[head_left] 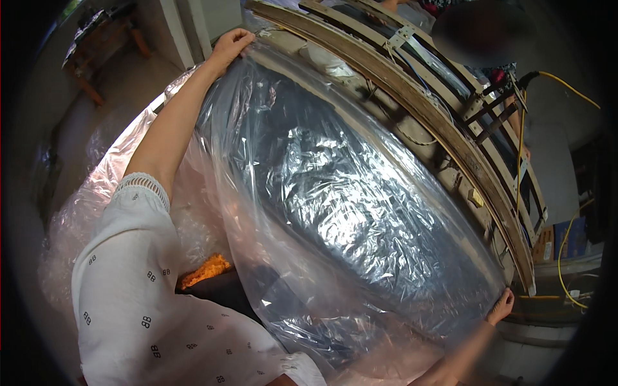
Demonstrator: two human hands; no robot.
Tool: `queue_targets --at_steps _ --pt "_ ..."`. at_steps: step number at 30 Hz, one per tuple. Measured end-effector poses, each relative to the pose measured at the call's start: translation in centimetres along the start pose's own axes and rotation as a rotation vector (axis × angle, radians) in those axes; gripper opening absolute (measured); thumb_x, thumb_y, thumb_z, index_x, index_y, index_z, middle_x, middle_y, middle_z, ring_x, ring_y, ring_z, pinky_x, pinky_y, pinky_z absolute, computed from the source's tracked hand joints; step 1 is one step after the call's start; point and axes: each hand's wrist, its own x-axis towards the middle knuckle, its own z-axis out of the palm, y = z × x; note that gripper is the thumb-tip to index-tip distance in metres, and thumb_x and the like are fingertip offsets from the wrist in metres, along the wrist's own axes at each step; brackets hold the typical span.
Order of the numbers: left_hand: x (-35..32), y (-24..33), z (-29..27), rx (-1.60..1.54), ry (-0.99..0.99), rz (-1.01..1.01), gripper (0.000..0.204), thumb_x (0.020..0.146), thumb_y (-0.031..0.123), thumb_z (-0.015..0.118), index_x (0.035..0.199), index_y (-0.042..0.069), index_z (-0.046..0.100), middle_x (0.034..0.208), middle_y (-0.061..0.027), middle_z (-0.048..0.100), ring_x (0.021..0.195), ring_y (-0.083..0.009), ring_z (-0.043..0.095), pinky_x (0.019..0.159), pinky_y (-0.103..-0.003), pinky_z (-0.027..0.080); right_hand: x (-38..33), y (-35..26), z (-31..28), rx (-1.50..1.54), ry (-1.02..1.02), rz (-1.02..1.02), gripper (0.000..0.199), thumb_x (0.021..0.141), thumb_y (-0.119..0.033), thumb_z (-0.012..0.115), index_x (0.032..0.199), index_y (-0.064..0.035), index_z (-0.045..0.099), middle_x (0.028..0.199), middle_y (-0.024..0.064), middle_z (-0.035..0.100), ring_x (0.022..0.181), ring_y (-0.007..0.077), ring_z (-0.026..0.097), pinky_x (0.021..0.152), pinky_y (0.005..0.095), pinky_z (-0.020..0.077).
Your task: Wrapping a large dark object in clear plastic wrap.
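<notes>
A large sheet of clear plastic film (347,193) is stretched in front of me, wrinkled and shining, over a dark surface. My left hand (232,50) reaches far out, with fingers closed on the film's far left corner. At the right, my right hand (501,307) has its fingers curled closed on the film's right end, close to the end of a wooden frame. Between my hands runs the film's far edge, with a pale strip under it. Loose folds of film hang toward my body, over my lap.
Beyond the film stands the long wooden frame (412,96) with metal brackets and cables. Another person (508,71) is behind it. A yellow cord (560,257) hangs at the right. Pinkish crumpled film (96,186) and an orange fluffy thing (206,271) lie at my left.
</notes>
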Motion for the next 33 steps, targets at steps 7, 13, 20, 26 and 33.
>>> queue_targets --at_steps 7,13,20,26,33 --pt "2.2 -1.4 -1.7 0.377 0.111 0.115 0.033 0.081 0.036 0.063 0.095 0.006 0.065 0.074 0.0023 0.058 0.065 -0.0065 0.049 0.058 -0.022 0.039 0.6 -0.3 1.6 -0.088 0.047 -0.130 0.027 0.084 -0.025 0.062 0.090 0.0010 0.058 0.082 0.0048 0.056 0.076 0.0149 0.049 0.075 0.0271 0.0418" --pt "2.8 -2.2 -0.8 0.419 0.206 0.112 0.039 0.077 0.038 0.067 0.095 0.003 0.063 0.080 -0.0005 0.059 0.074 -0.0090 0.051 0.067 -0.022 0.040 0.5 0.8 1.0 -0.083 0.111 -0.046 0.037 0.079 -0.029 0.066 0.085 0.0010 0.047 0.083 0.0067 0.046 0.079 0.0178 0.042 0.076 0.0283 0.0380" --pt "5.1 -5.6 -3.2 0.501 0.256 0.046 0.042 0.079 0.037 0.064 0.104 0.004 0.062 0.093 -0.0051 0.062 0.086 -0.0136 0.055 0.078 -0.023 0.040 0.2 0.2 0.8 -0.041 0.145 -0.046 0.034 0.076 -0.027 0.068 0.084 -0.0016 0.046 0.082 0.0045 0.044 0.076 0.0160 0.039 0.073 0.0273 0.0367" --pt "8.3 -10.6 -9.4 0.349 0.349 -0.081 0.032 0.086 0.030 0.054 0.106 0.005 0.062 0.092 -0.0030 0.062 0.075 -0.0089 0.052 0.066 -0.021 0.040 0.0 -0.8 1.7 0.267 0.127 0.057 0.023 0.081 -0.021 0.061 0.085 -0.0037 0.046 0.082 0.0022 0.042 0.078 0.0135 0.037 0.074 0.0253 0.0336" --pt "8.7 -8.9 -14.7 0.281 0.209 -0.036 0.036 0.087 0.036 0.053 0.102 0.005 0.062 0.092 -0.0007 0.060 0.074 -0.0079 0.050 0.064 -0.021 0.038 0.4 0.5 3.6 0.225 0.119 0.057 0.031 0.088 -0.032 0.050 0.089 -0.0017 0.053 0.084 0.0058 0.051 0.079 0.0149 0.045 0.074 0.0272 0.0360"
